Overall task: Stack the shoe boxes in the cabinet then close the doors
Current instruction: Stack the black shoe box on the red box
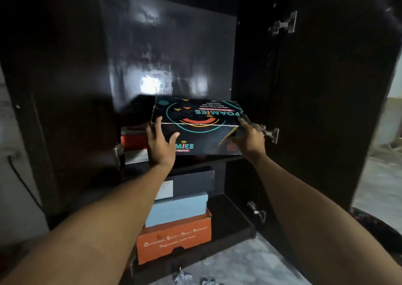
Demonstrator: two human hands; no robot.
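Black cardboard with loud teal and orange print, that's the Foamies shoe box [196,128] both hands have got right now, held up at the mouth of the cabinet's upper shelf [195,157]. Left hand [159,142] wraps the near-left corner, fingers up the side and thumb spread across the front face; right hand [250,135] cups the near-right corner with a finger laid along the top edge. So both are curled onto the box, neither one loose. What matters for the next bit: the box sits dead ahead of the hands, square between them, long axis running left to right across the opening, with the far end already looking like it's inside the cabinet. I'd guess it only needs a straight push away from the body, with no turning. Neither hand looks meaningfully nearer; they're pretty much level on either corner. To the left on that same shelf there's a red box [133,140], just beside the Foamies one. I can't tell if they're touching, so drifting left could bump it. Lower shelf already holds a stack: orange box [174,240] at the bottom, light blue box [177,208] on it, dark grey box [189,181] on top. Right door [326,88] hangs wide open, the left door [54,88] too, so closing is not yet done.
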